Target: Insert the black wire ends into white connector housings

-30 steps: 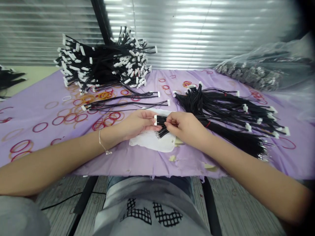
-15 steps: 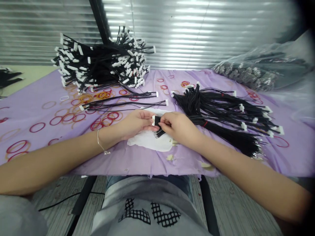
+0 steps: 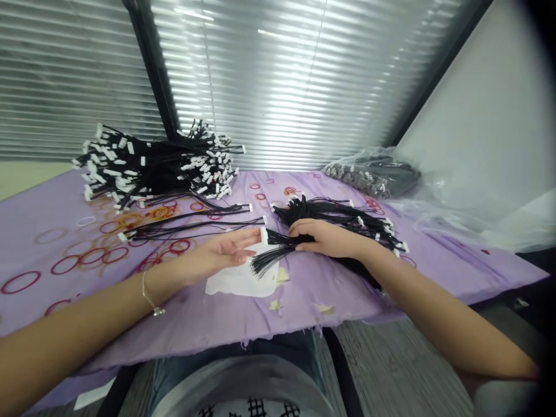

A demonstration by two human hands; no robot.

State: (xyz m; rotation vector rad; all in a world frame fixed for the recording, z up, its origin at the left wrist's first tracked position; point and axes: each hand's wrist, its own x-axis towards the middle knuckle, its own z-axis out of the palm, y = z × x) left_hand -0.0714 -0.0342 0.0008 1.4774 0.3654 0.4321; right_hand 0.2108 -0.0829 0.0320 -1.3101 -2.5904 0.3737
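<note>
Loose wire ends [image 3: 264, 260] are left connector-free, fanned near the white patch [image 3: 230, 285]. Just beyond, black wires [image 3: 280, 238] are pinched by the right hand [image 3: 325, 238], white connector [image 3: 263, 235] already on, left hand's [image 3: 221, 252] fingers spread beside it. Farther back, a connectored pile [image 3: 158, 168] is heaped.

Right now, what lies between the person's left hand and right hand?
Between the left hand and right hand, the head view shows a white connector and black wires, some fanning out over a white sheet.

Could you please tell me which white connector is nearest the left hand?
The white connector whose black wires run into the right hand; others sit farther off.
</note>
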